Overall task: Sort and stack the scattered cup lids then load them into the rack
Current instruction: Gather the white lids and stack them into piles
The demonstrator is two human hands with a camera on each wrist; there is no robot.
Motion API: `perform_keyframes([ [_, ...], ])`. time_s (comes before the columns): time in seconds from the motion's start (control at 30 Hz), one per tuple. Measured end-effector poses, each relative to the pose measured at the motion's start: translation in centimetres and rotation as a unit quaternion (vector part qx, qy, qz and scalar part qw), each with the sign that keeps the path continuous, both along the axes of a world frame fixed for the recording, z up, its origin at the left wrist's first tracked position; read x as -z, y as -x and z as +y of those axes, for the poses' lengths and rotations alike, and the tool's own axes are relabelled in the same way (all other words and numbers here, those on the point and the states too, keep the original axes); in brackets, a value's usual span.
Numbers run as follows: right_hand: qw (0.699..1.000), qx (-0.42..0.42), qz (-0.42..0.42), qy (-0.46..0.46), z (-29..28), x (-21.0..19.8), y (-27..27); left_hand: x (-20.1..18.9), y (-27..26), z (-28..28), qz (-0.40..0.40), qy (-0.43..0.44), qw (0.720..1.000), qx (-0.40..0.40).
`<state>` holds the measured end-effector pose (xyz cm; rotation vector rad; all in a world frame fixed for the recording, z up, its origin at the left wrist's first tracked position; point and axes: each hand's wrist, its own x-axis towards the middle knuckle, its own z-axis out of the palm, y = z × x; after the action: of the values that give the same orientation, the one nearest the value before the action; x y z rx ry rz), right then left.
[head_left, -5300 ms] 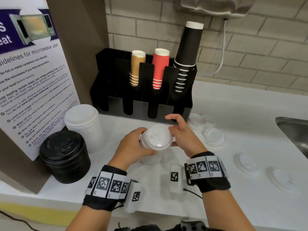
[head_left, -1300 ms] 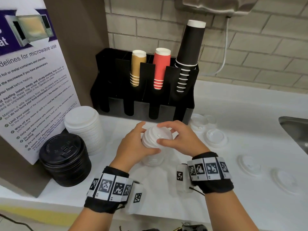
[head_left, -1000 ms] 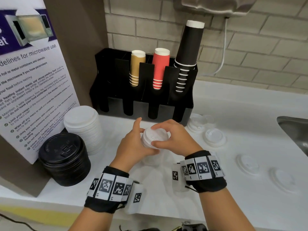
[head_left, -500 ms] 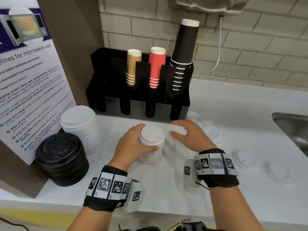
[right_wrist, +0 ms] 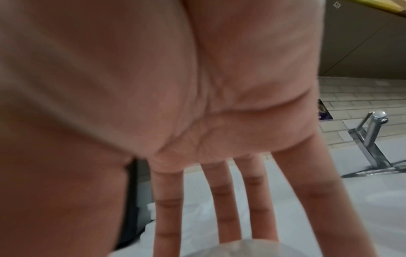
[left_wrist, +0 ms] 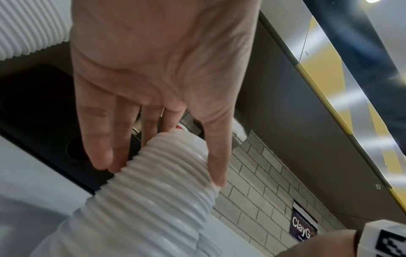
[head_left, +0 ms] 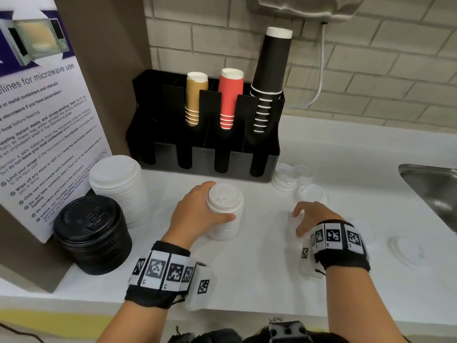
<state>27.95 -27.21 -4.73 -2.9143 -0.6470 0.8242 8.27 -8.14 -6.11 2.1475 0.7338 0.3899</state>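
A tall stack of small white lids (head_left: 223, 226) stands on the white counter (head_left: 259, 276). My left hand (head_left: 221, 200) grips it near the top, thumb in front and fingers behind. In the left wrist view the left hand (left_wrist: 161, 172) wraps round the ribbed stack of small white lids (left_wrist: 158, 200). My right hand (head_left: 298, 224) hangs low over the counter to the right of the stack and holds nothing. Its fingers (right_wrist: 222, 208) are straight and spread, above a blurred pale shape (right_wrist: 230, 248). Loose white lids (head_left: 312, 193) lie beyond it. The black rack (head_left: 205, 154) stands behind.
The rack holds tan, red and black cups. At the left are a stack of larger white lids (head_left: 116, 184), a stack of black lids (head_left: 91, 231) and a microwave sign (head_left: 42, 134). More loose lids (head_left: 284, 177) lie by the rack, and one lid (head_left: 405, 251) at the right. A steel sink (head_left: 432, 189) sits far right.
My right hand left the top of the small lid stack, opened and moved right and down toward the counter. My left hand still holds the stack.
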Motion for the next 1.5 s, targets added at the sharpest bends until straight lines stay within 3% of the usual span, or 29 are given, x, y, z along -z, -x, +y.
perform_keyframes([
  [0.1,0.992,-0.015,-0.014,-0.122,0.6,-1.2,0.6,0.2,0.1,0.0,-0.003,-0.001,1.000,-0.001],
  [0.2,0.935,-0.077,0.035,-0.345,2.3,-3.0,2.2,0.3,0.1,0.0,-0.006,-0.009,1.000,0.002],
  [0.27,0.907,-0.124,0.045,-0.399,3.9,-3.9,3.8,0.3,0.0,0.0,-0.007,-0.014,1.000,0.004],
  [0.4,0.902,-0.170,0.037,-0.395,6.4,-4.0,6.1,0.3,-0.1,-0.2,-0.022,0.001,1.000,0.007],
  [0.63,0.922,-0.225,-0.050,-0.312,7.3,-3.8,6.9,0.5,-0.7,-0.8,-0.038,0.072,0.996,0.024],
  [1.0,0.936,-0.219,-0.089,-0.260,6.7,-3.8,6.5,0.4,-2.5,-2.0,-0.042,0.082,0.994,0.054],
  [1.23,0.935,-0.193,-0.069,-0.290,5.4,-3.2,5.5,-0.2,-3.8,-2.6,-0.056,0.060,0.993,0.088],
  [1.33,0.928,-0.143,-0.028,-0.344,4.1,-3.1,4.3,0.0,-4.4,-2.7,-0.067,0.056,0.992,0.094],
  [1.4,0.932,-0.079,-0.048,-0.350,2.5,-2.9,2.6,0.2,-4.8,-2.7,-0.070,0.057,0.992,0.094],
  [1.5,0.976,0.040,-0.097,-0.192,-0.8,-2.4,-0.6,0.4,-5.5,-2.8,-0.067,0.058,0.991,0.098],
])
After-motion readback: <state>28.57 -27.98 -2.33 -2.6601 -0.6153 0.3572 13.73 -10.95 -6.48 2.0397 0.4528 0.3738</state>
